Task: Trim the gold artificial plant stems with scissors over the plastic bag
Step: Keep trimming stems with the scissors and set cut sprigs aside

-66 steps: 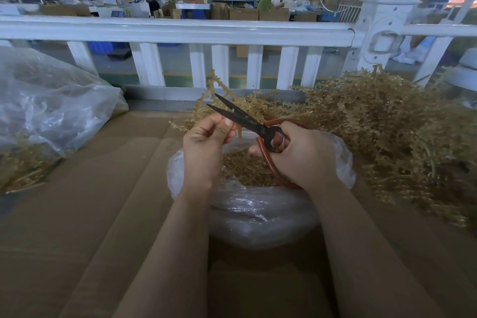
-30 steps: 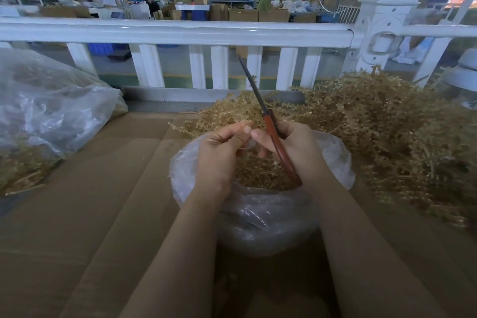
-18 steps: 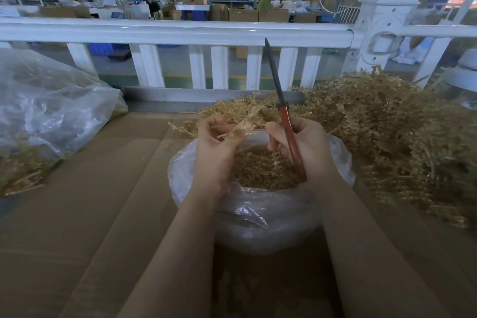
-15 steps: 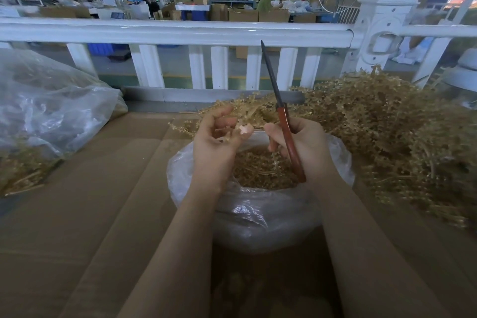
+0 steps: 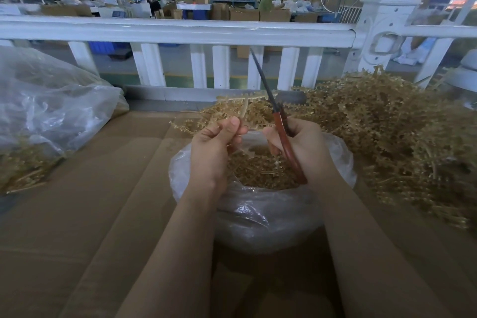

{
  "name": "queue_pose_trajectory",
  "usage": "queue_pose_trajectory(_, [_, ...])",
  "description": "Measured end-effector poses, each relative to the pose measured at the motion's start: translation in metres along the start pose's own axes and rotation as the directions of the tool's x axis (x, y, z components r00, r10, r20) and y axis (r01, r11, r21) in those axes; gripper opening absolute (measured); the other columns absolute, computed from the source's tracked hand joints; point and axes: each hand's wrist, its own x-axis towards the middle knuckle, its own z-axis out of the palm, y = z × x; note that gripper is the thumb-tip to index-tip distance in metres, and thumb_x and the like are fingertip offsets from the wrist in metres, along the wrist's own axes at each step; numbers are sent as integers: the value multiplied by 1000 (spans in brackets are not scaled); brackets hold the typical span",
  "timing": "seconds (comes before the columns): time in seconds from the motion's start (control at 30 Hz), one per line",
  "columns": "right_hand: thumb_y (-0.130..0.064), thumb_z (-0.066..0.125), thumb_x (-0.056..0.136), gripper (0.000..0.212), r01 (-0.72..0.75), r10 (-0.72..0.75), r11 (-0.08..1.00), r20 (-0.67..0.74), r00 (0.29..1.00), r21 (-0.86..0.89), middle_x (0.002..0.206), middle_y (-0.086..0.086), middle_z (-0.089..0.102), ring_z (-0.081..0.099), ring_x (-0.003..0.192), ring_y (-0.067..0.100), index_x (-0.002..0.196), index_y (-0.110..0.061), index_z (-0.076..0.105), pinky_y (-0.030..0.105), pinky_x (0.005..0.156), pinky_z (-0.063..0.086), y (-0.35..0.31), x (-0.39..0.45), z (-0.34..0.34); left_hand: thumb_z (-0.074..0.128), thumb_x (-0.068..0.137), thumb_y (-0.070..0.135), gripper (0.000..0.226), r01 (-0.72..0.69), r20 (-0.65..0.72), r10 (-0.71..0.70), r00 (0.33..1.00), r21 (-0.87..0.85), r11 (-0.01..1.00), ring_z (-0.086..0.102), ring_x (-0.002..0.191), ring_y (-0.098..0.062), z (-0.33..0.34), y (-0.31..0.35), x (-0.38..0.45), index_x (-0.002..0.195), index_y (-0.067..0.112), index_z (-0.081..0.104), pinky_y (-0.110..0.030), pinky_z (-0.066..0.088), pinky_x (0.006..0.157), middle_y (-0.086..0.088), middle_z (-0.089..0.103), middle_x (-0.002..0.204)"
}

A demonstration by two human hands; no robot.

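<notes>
We see two hands: one left hand [image 5: 214, 152] and one right hand [image 5: 304, 147]. We count one pair of scissors [image 5: 280, 124]. There are two plastic bags: one near bag [image 5: 260, 214] in the middle and one bag [image 5: 49, 100] on the left. One big gold pile [image 5: 392, 137] sits on the right. Far off we see two people.

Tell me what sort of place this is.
Probably a factory or packing workshop: stacked brown cardboard boxes on the far floor, a big heap of gold artificial plant stems, and a worker in green at a bench.
</notes>
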Motion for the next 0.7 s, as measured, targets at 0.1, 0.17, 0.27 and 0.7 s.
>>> queue_pose_trajectory(0.1, [-31,81,85,21,22,-23,995,-8,1000,-93,56,-12,66,61,49,-2,69,-24,68,9,49,43,2,1,2,67,93,13,23,-30,-88,35,995,60,998,51,56,-5,-2,-2,2,71,15,71,-17,45,59,0,63,67])
queue_pose_trajectory(0.17, [-49,83,77,24,39,-42,988,-20,999,-149,67,-18,69,65,59,-3,76,-30,69,11,53,45,3,0,0,70,91,14,18,-67,-143,84,986,123,990,52,55,-4,-5,-4,5,73,13,72,-18,46,60,-1,63,67])
queue_pose_trajectory(0.27, [-79,70,62,45,97,-101,946,2,995,-311,82,-29,70,66,75,-5,84,-40,67,22,63,52,2,-3,-3,73,89,18,15,-113,-177,146,973,184,976,55,55,-1,-9,-5,6,75,14,74,-17,48,62,1,66,66])
queue_pose_trajectory(0.7, [-90,55,65,46,188,-170,778,87,982,-599,71,-27,61,54,72,-11,88,-50,53,16,57,36,13,-5,-1,67,92,11,8,-117,-95,121,988,41,992,50,57,-2,-16,-9,13,85,12,70,-13,43,52,-1,66,78])
